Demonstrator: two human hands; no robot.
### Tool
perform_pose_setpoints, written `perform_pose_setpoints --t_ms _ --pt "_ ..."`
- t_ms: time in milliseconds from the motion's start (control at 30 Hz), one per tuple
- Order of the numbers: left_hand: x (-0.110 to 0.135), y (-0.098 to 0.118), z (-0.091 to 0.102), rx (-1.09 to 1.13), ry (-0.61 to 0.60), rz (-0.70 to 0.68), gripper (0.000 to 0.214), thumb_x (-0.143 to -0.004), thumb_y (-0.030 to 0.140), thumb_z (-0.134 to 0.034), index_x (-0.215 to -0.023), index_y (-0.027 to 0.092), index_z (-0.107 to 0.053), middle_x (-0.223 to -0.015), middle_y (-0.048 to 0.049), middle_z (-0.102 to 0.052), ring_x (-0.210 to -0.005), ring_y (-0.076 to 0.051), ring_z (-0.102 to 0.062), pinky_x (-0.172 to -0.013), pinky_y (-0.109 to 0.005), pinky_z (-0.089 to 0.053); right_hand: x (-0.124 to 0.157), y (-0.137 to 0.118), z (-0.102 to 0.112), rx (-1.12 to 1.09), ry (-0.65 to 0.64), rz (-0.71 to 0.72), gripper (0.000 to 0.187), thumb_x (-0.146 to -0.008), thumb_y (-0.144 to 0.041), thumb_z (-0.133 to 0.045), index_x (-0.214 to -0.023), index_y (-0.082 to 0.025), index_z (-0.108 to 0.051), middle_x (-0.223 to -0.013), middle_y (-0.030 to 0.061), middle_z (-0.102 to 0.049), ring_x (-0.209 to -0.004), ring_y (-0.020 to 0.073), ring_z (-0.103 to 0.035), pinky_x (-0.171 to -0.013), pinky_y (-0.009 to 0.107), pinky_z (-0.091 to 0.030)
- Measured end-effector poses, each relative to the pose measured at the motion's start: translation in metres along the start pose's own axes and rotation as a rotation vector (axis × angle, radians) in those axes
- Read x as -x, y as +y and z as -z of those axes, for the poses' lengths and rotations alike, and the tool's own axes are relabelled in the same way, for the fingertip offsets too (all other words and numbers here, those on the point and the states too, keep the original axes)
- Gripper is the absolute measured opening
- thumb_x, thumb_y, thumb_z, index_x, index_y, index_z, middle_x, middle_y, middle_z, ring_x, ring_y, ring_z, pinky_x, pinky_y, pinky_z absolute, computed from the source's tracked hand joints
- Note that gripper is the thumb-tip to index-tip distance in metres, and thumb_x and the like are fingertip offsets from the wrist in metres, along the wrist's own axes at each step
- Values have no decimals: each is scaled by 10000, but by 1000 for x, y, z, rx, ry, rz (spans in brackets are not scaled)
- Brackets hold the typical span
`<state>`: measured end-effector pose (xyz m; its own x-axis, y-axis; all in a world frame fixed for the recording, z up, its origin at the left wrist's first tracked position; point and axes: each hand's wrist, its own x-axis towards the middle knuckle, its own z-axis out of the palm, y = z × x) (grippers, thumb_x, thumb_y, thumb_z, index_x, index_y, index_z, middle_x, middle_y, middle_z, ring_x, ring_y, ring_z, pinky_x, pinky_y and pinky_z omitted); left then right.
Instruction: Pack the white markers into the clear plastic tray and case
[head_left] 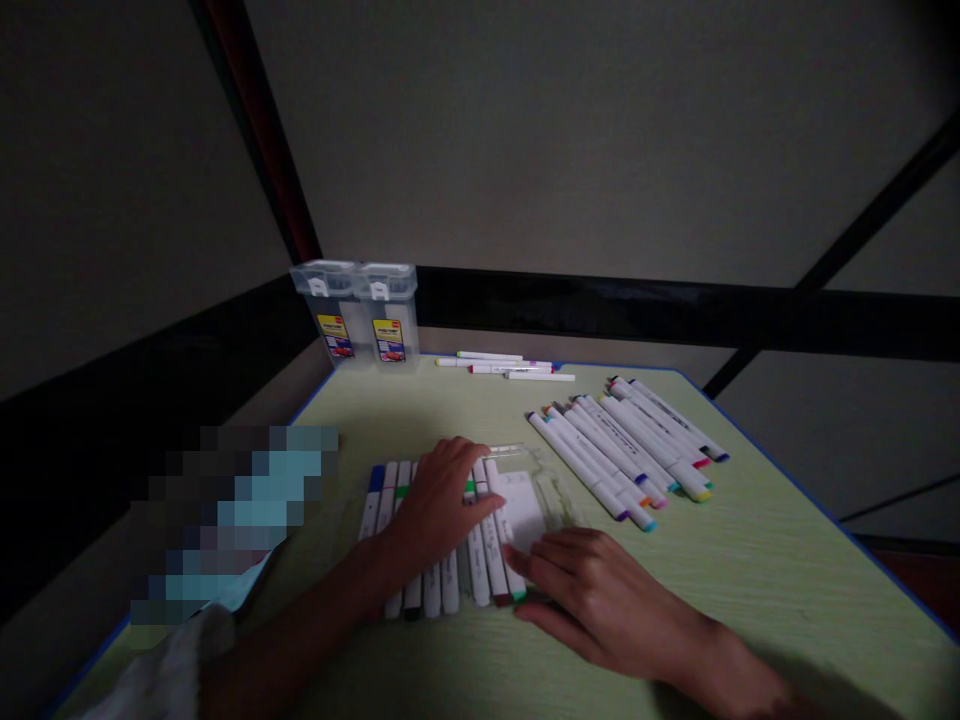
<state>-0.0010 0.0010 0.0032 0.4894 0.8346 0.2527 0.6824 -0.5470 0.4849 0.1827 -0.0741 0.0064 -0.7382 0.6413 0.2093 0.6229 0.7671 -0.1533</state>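
Several white markers point(450, 580) lie side by side in a row in a clear plastic case point(553, 495) on the table. My left hand point(444, 500) rests over the row, its fingers laid across the markers toward the case's far edge. Its thumb is stretched out onto the markers at the right. At the near end of the rightmost marker, with a green tip point(517, 594), my right hand point(589, 590) has its index finger and thumb around that end, the other fingers curled. A white panel point(523, 505) shows in the case right of the row.
Loose markers point(626, 445) lie in a slanted group at the right. A few more markers point(514, 366) lie at the back edge. Two clear lidded boxes point(356, 315) stand at the back left. A blurred-out blue object point(262, 510) lies at the left edge of the green table point(780, 560).
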Motion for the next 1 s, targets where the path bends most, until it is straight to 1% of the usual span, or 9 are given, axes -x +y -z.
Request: perform_pose_setpoints --t_ms 267,433,600,733,1000 --pt "-1 1 0 40 13 12 279 -717 198 -611 -971 183 -496 -1006 -51 -542 -983 -231 -474 -854 -390 -388 -1 1 -2 -12 13 -1 368 -914 -358 -355 -1072 -107 -573 -801 88 -659 -671 210 -594 -630 350 -411" --pt "0 2 1 44 28 0 292 -720 187 -600 -989 183 -486 -1009 -48 -539 -986 -225 -468 -860 -382 -389 -2 1 -1 -25 18 -6 401 -922 -369 -314 -1058 -103 -582 -784 95 -657 -672 214 -592 -628 357 -416" --pt "0 2 1 38 7 -1 257 -728 199 -592 -966 179 -497 -988 -47 -535 -965 -223 -468 -846 -381 -394 -2 0 0 -25 28 5 417 -934 -369 -284 -1052 -104 -584 -766 98 -652 -660 208 -588 -614 354 -416" --pt "0 2 2 40 -15 -20 257 -740 203 -580 -986 180 -510 -999 -45 -528 -977 -218 -455 -861 -379 -385 -2 -1 1 -15 40 19 419 -940 -363 -268 -1042 -108 -585 -752 95 -649 -639 197 -583 -606 344 -415" --pt "1 4 3 -3 -72 -15 300 -761 226 -572 -1051 172 -520 -1048 -58 -498 -1014 -228 -433 -884 -393 -364 0 -1 -1 -28 14 -4 378 -930 -369 -313 -1053 -125 -574 -784 84 -659 -674 212 -599 -626 357 -440"
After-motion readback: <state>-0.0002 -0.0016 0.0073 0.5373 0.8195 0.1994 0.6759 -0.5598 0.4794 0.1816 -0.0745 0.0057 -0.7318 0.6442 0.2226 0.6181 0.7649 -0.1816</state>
